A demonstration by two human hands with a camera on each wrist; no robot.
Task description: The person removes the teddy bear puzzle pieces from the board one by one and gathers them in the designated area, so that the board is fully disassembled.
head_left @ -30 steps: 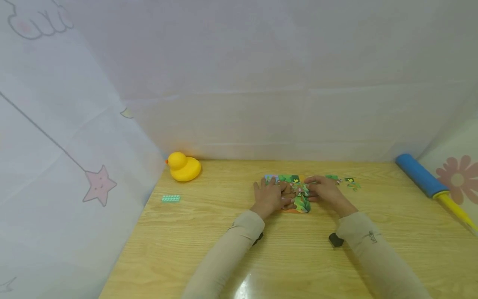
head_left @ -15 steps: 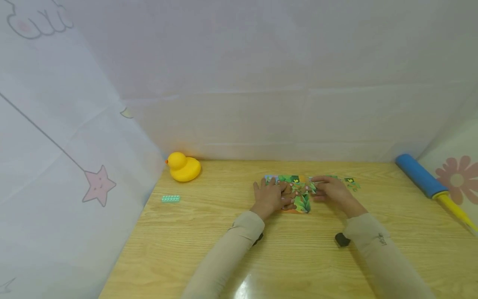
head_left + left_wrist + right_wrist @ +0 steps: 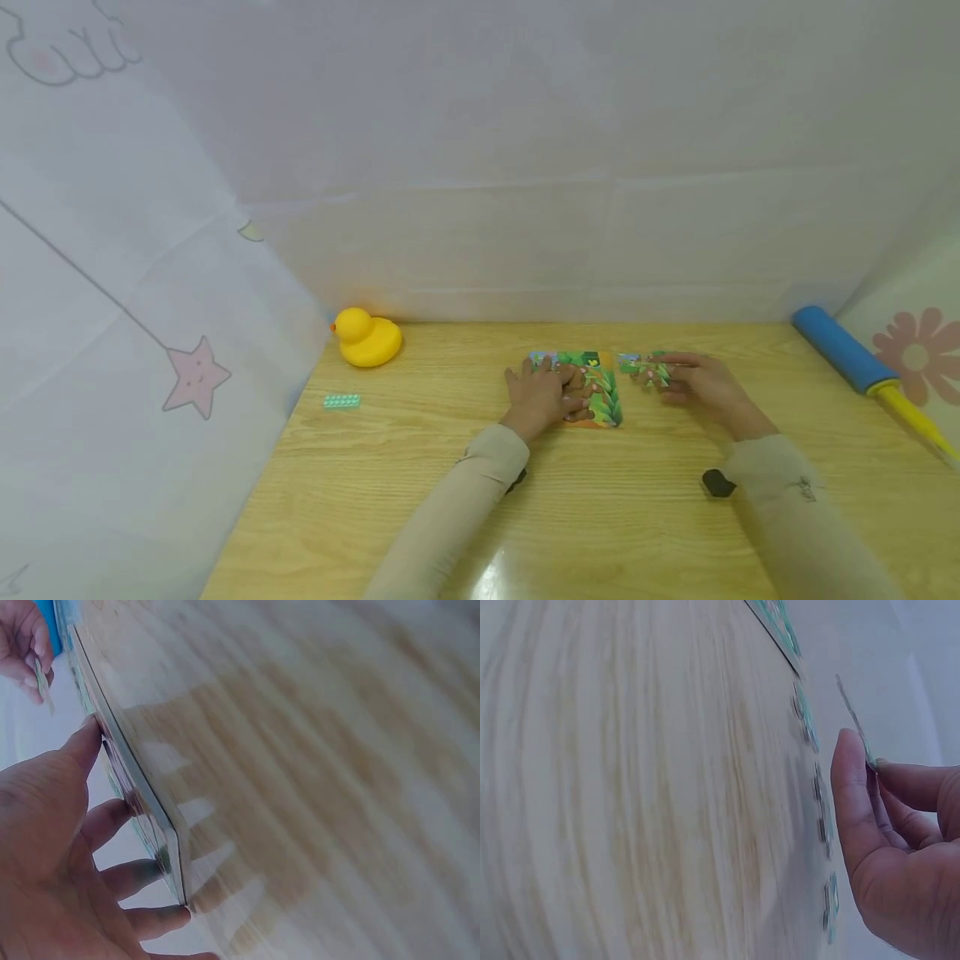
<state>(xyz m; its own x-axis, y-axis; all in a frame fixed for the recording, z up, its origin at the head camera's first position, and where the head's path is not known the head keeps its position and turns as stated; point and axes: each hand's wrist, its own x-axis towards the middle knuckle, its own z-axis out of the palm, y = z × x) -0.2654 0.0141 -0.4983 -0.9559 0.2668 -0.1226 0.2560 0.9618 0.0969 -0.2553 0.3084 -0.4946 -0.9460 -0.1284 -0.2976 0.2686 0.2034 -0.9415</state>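
Note:
A jigsaw puzzle (image 3: 607, 400) with a green leafy picture lies in its flat tray on the table. My left hand (image 3: 536, 400) rests on it with fingers spread; in the left wrist view the fingertips (image 3: 120, 812) press against its face. To the right of the puzzle, my right hand (image 3: 708, 387) pinches a thin puzzle piece (image 3: 857, 720) between thumb and fingers, raised above the table. A loose puzzle piece (image 3: 628, 362) lies just right of the tray. The right wrist view shows several loose pieces (image 3: 823, 810) in a row below the right hand.
A yellow rubber duck (image 3: 367, 337) sits at the back left, with a small mint-green studded strip (image 3: 342, 401) in front of it. A blue and yellow tube-shaped toy (image 3: 847, 350) lies along the right side. A pale printed cloth (image 3: 480, 250) hangs behind the wooden table (image 3: 600, 517).
My right hand has moved right, away from the puzzle's right edge, holding a piece, and now is over the loose pieces. My left hand has stayed on the puzzle.

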